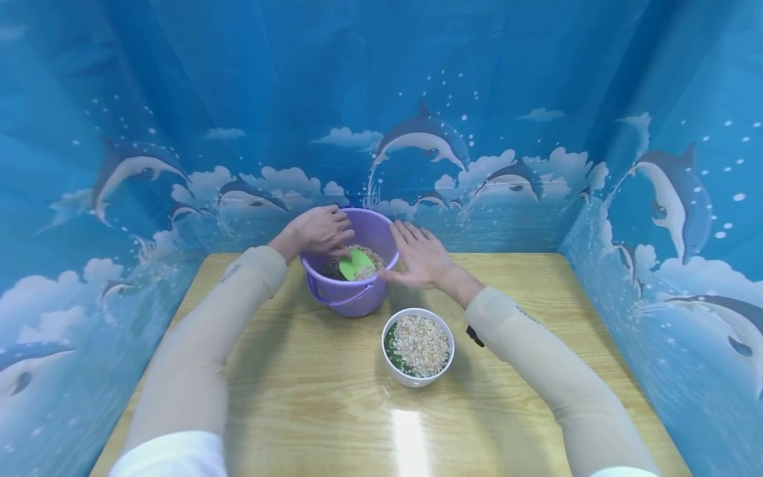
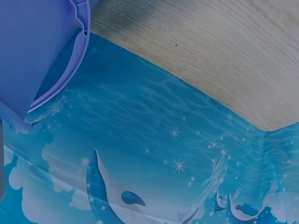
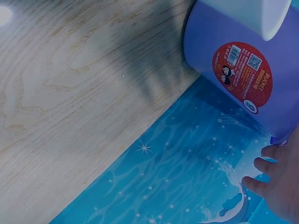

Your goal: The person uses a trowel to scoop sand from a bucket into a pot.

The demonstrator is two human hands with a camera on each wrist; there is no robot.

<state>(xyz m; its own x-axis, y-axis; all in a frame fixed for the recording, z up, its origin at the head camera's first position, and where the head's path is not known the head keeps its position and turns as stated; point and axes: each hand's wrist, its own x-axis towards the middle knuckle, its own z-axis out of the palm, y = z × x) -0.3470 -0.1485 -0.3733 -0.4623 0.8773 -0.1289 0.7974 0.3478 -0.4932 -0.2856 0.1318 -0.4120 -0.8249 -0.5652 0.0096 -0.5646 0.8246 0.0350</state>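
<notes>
A purple bucket (image 1: 352, 301) with loose grain (image 1: 372, 255) inside stands at the back of the table. Over its left rim, my left hand (image 1: 322, 232) has its fingers curled and grips a green scoop (image 1: 352, 265) that lies in the grain and carries some of it. The scoop's handle is hidden by the hand. At the opposite side of the rim, my right hand (image 1: 420, 257) rests with straight fingers, its thumb at the edge. In front of the bucket is a white bowl (image 1: 411, 381) with pale grain (image 1: 422, 344) over a green inside.
Blue dolphin-print sheeting (image 1: 286, 99) walls the back and both sides of the wooden table (image 1: 298, 411). A bucket handle (image 1: 336, 301) hangs down at the front. The bucket's side bears a red label (image 3: 242, 77).
</notes>
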